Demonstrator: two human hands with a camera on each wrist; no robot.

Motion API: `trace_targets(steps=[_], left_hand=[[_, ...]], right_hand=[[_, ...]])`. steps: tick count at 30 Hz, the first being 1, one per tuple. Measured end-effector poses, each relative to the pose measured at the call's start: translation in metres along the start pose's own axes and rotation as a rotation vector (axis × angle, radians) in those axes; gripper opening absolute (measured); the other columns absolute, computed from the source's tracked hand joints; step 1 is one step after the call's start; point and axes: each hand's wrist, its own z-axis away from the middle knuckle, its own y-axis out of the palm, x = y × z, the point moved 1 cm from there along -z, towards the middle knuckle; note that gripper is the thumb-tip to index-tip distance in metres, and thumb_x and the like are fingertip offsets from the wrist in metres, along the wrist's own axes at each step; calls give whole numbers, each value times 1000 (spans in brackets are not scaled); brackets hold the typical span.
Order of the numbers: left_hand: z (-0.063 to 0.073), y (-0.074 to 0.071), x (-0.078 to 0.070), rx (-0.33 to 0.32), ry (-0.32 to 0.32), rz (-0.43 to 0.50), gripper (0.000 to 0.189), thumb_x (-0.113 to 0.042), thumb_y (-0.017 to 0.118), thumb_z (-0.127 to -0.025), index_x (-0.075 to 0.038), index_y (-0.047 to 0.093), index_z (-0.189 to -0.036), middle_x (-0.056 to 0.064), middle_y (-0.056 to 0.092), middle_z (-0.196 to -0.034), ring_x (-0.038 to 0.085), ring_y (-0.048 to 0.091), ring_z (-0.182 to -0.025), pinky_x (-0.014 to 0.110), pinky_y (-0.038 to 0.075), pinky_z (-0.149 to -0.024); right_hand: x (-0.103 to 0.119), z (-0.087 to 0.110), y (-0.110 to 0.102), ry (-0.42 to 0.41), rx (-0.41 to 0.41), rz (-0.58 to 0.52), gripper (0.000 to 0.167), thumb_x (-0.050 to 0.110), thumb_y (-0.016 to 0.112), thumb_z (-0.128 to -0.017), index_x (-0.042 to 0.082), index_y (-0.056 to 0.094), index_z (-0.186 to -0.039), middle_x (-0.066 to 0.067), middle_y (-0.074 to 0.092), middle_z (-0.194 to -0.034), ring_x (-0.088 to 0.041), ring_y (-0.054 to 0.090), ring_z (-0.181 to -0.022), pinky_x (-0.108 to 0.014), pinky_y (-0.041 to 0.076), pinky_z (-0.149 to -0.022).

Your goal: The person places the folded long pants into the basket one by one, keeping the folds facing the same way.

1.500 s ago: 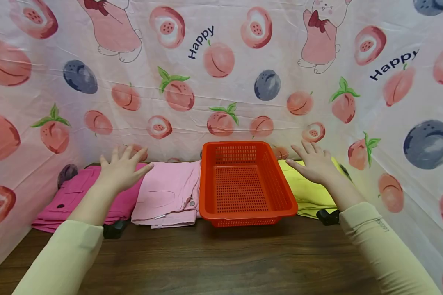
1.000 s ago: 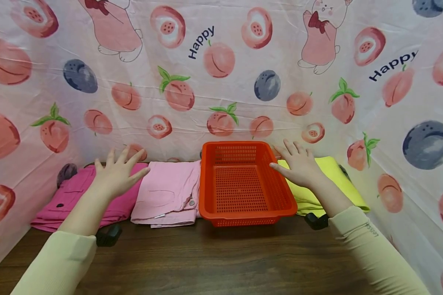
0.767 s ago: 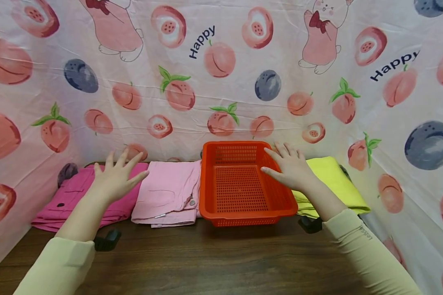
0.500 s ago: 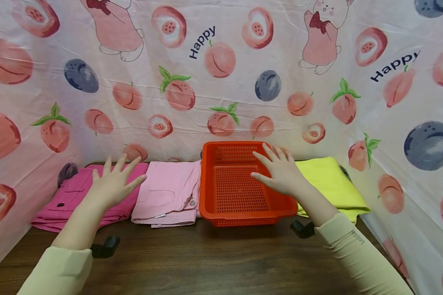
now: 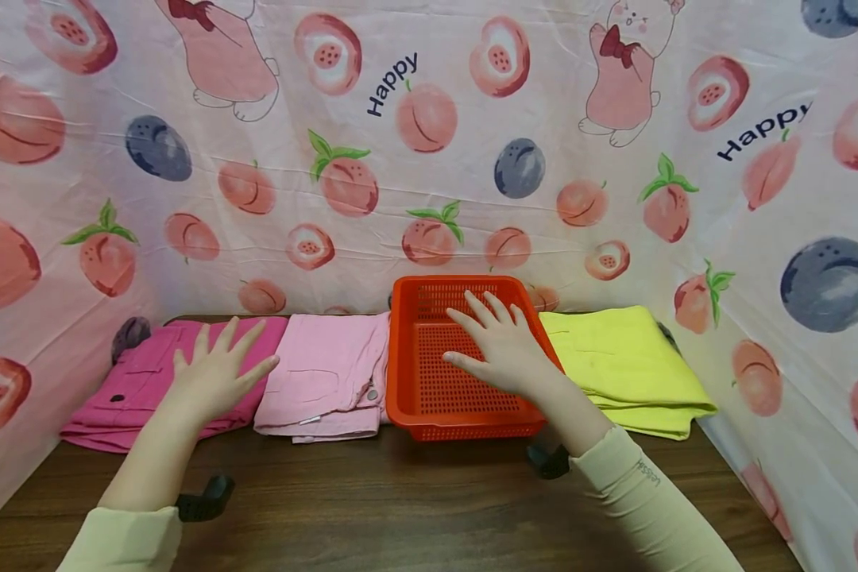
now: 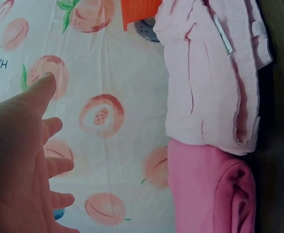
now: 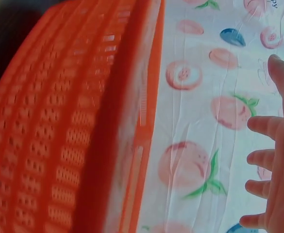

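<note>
Head view is showing my left hand and right hand hovering empty, fingers wide, the right over the orange-red rectangular perforated plastic basket beside a folded bright-yellow cloth garment, so dipping low could be knocking the basket askew.

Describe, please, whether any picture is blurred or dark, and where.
Head view: mostly clear, with a soft shadow on the table below the basket; left wrist view: dim, the left hand shaded, the right edge nearly black; right wrist view: basket rim blurred, top-left corner dark.
</note>
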Motion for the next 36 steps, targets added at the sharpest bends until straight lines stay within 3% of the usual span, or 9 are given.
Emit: trace_targets(steps=[22, 32, 36], left_hand=[[2, 30, 6, -4, -49, 136, 78, -61, 37, -96, -12, 18, -153, 35, 16, -148, 62, 5, -130, 79, 1, -91], [1, 42, 8, -44, 26, 243, 74, -47, 42, -100, 5, 23, -148, 42, 31, -137, 59, 29, -124, 68, 24, -98], [1, 48, 10, -36, 0, 278, 75, -48, 42, -100, 7, 23, -147, 41, 31, -138, 57, 29, -126, 67, 24, -99]], right_hand=[[79, -25, 29, -63, -28, -130, 68, 62, 42, -93, 26, 34, -150, -5, 20, -157, -27, 13, -143, -54, 12, -111], [111, -29, 42, -102, -112, -286, 61, 53, 47, -95, 18, 43, -145, -12, 32, -152, -26, 25, -140, -42, 18, -112], [120, -28, 45, -83, -118, -382, 60, 51, 47, -96, 17, 44, -145, -11, 34, -151, -25, 28, -139, -42, 22, -111]])
